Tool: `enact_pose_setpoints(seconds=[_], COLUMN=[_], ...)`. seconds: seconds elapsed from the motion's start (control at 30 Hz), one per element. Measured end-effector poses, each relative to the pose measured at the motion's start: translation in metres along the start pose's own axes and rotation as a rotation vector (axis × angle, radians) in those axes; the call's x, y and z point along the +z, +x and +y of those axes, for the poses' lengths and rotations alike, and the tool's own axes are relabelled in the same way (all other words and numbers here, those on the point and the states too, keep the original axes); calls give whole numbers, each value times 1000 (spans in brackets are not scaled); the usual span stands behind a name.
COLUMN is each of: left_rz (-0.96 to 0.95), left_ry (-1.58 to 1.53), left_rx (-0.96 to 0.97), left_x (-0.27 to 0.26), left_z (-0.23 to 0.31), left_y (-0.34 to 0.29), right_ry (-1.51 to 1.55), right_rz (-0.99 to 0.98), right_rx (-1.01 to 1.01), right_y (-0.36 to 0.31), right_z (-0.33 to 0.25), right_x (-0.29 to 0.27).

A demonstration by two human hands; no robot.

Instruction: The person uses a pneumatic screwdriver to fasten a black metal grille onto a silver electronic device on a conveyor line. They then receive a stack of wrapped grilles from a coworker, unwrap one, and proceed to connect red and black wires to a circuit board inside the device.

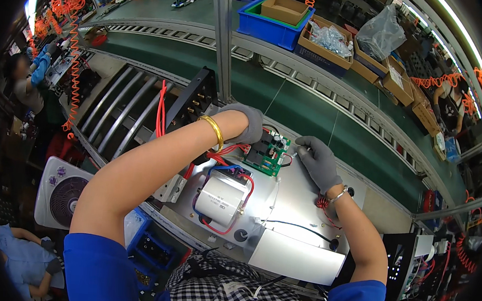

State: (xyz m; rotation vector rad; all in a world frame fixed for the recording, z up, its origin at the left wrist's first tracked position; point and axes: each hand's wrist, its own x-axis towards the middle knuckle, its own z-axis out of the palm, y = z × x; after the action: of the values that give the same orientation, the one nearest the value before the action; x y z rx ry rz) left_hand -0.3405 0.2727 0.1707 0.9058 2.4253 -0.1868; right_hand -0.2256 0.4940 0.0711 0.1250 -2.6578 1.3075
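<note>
A green circuit board (274, 163) with black relays lies on a shiny metal plate (299, 202). My left hand (248, 124), in a grey glove, rests against the board's far left edge. Its fingers bend down out of sight, so their grip is hidden. To the right of the board, my gloved right hand (319, 166) has its thumb and forefinger drawn together at a small white wire plug (294, 155), with thin red and black leads beside it. Nearer to me sits a white cylindrical motor-like part (219, 200) with red and blue wires.
A black panel with brass fittings (197, 100) stands upright at left, beside thick red wires (161, 111). A curved white cover (298, 256) lies close to me. Beyond are a metal post (221, 43), a green conveyor (310, 119), a blue bin (271, 32) and cardboard boxes (326, 44).
</note>
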Motion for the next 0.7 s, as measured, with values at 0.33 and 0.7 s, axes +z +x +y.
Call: enact_pose_setpoints(seconds=[0.33, 0.7], left_rz=[97, 261], left_ry=[-143, -88], left_rx=[-109, -96], left_x=[-13, -16], left_z=[-10, -22], left_y=[4, 17], right_ry=[-285, -165], right_rz=[-221, -429], right_rx=[-143, -48], right_y=[63, 111], right_z=[-37, -55], right_x=[-7, 10])
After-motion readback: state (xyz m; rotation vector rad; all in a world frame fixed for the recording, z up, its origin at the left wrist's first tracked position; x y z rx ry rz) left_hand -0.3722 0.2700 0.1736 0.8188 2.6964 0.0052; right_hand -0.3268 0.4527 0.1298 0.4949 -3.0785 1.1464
